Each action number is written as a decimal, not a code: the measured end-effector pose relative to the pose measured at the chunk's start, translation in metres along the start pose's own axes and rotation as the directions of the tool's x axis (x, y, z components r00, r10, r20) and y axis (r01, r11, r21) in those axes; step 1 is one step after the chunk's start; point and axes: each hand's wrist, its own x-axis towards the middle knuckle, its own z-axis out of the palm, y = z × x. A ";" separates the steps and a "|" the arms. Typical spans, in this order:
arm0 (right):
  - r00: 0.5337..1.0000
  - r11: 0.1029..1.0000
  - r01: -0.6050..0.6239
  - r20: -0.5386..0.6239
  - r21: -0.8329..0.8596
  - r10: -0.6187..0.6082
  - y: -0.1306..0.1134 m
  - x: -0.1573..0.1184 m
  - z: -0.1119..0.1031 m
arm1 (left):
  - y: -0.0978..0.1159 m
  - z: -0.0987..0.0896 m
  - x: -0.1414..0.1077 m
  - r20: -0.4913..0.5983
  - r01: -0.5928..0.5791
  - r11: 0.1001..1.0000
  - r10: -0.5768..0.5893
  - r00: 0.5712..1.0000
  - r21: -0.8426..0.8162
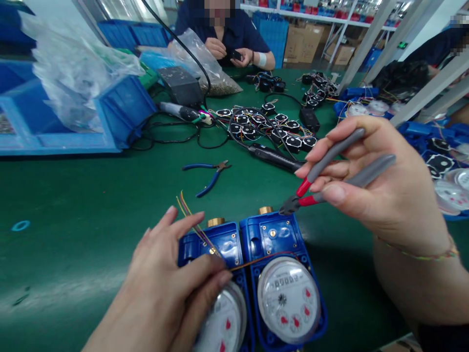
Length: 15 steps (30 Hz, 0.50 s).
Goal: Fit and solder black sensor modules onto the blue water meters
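Two blue water meters lie side by side in front of me. The right meter [251, 230] shows its round white dial [288, 299] with red pointers; the left meter [230, 239] is partly hidden under my left hand [176, 269]. Thumb and forefinger of that hand pinch a thin orange-brown wire [260, 260] stretching across to the right meter, while its other fingers are spread. Several thin coloured wires [194, 225] stand up beside those fingers. My right hand [388, 186] holds wire cutters [308, 188] with grey and red handles, their jaws above the right meter's upper edge.
Blue-handled pliers [212, 178] lie open on the green table [91, 210]. Behind them are a black cable-fed tool [274, 157] and several black wired modules [256, 122]. Blue bins [120, 110] stand left, more meters [454, 190] right. A co-worker [223, 34] sits opposite.
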 end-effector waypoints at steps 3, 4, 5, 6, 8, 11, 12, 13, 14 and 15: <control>1.000 1.000 -0.001 -0.015 -0.008 0.001 0.002 -0.001 0.001 | -0.010 0.000 0.008 0.177 0.079 0.988 -0.055 0.983 -0.132; 1.000 1.000 -0.002 -0.015 -0.015 0.002 0.002 -0.001 0.001 | -0.011 0.001 0.010 0.220 0.111 0.976 -0.068 0.973 -0.186; 1.000 1.000 -0.004 -0.010 -0.021 0.004 0.004 -0.002 0.002 | -0.012 0.002 0.012 0.246 0.148 0.960 -0.088 0.965 -0.236; 1.000 1.000 -0.004 -0.004 -0.026 0.004 0.005 -0.002 0.002 | -0.012 0.003 0.013 0.254 0.183 0.943 -0.111 0.961 -0.278; 1.000 1.000 -0.006 0.005 -0.028 0.006 0.008 -0.004 0.003 | -0.013 0.005 0.014 0.251 0.240 0.914 -0.161 0.954 -0.326; 1.000 1.000 -0.005 -0.006 -0.008 0.005 0.011 -0.006 0.009 | -0.012 0.004 0.014 0.235 0.262 0.885 -0.181 0.955 -0.384; 1.000 1.000 -0.004 -0.013 0.013 0.004 0.012 -0.007 0.011 | -0.011 0.001 0.013 0.220 0.255 0.875 -0.177 0.959 -0.410; 1.000 0.999 -0.002 -0.019 0.044 0.003 0.013 -0.008 0.014 | -0.009 -0.002 0.012 0.201 0.242 0.864 -0.168 0.965 -0.441; 1.000 0.997 -0.003 -0.021 0.083 0.005 0.013 -0.009 0.018 | -0.006 -0.006 0.011 0.181 0.223 0.854 -0.153 0.971 -0.470; 1.000 0.992 -0.005 -0.018 0.125 0.008 0.014 -0.010 0.022 | -0.001 -0.011 0.009 0.162 0.195 0.850 -0.131 0.978 -0.490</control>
